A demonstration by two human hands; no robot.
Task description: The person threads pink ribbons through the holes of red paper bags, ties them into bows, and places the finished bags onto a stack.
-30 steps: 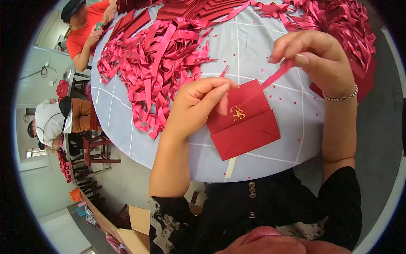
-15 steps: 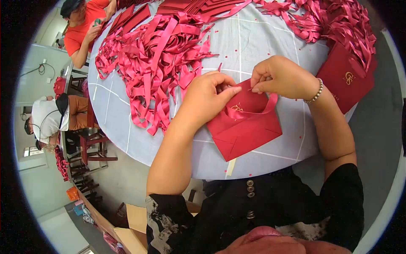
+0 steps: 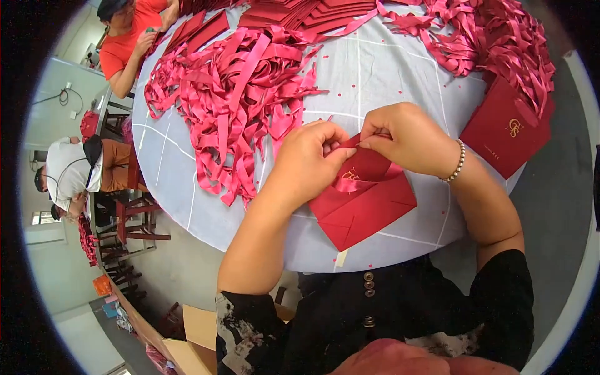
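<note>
A small red paper gift bag with a gold emblem lies flat near the table's front edge. My left hand is closed on the bag's upper left edge, thumb and fingers pinching it. My right hand is closed in a pinch at the top edge, right beside my left fingertips, on what looks like the end of the ribbon handle. Its tip is hidden by my fingers. The satin ribbon handle loops across the bag's front and passes under my right hand.
A heap of pink-red ribbons lies to the left on the round table. Stacked red bags lie at the back. More ribboned bags are at right. A person in orange works at the far left. An open cardboard box stands below.
My right hand has moved left and slightly down, bringing its fingertips against my left ones at the bag's top edge. The camera view has shifted slightly.
</note>
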